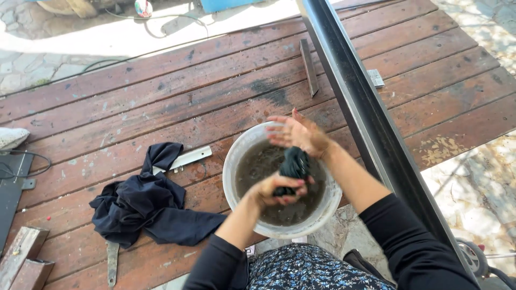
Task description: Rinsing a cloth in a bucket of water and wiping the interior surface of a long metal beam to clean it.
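Weathered reddish-brown deck boards (161,107), scuffed and stained, run across the view, with pale stone paving beyond them. At the far left lie rough wooden blocks (24,258) and a flat dark panel (9,193). Next comes a crumpled navy garment (148,207), soft and heaped, with a pale perforated metal strip (185,159) at its upper edge and a rusty flat bar (112,263) below. Centre stands a round grey plastic basin (231,166) of murky brown water. Over it the left hand (277,190) has its grip closed round the lower end of a twisted black cloth (294,165) — wet, it seems — while the right hand (295,133) presses an open palm on the top end, fingers spread. A long dark metal rail (365,118) slants down the right side — a short metal bar (308,67) lies beside it.
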